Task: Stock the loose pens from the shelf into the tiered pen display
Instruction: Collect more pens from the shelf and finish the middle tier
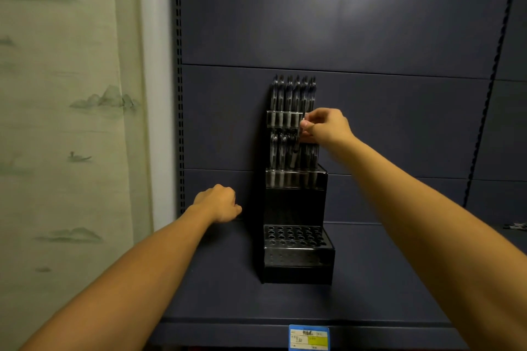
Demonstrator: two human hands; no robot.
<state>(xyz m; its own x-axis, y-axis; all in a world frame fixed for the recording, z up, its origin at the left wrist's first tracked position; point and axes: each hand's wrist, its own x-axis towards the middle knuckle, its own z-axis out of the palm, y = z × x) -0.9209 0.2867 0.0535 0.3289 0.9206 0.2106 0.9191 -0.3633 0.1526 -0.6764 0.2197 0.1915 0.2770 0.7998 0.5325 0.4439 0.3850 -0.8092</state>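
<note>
On a dark blue shelf (370, 279), our right hand (325, 125) pinches a pen (299, 136) upright above the tiered pen display's (296, 262) middle row; our left hand (221, 202), curled, holds nothing.

Dark blue shelf (370, 279); black tiered pen display (296, 251) standing on it mid-back, small blurry item (514, 226), possibly pens, far right.

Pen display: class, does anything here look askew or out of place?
One pen, pinched in the right hand, tilts across the middle tier of the display, while the other pens stand upright. The bottom tier's holes are empty.
</note>
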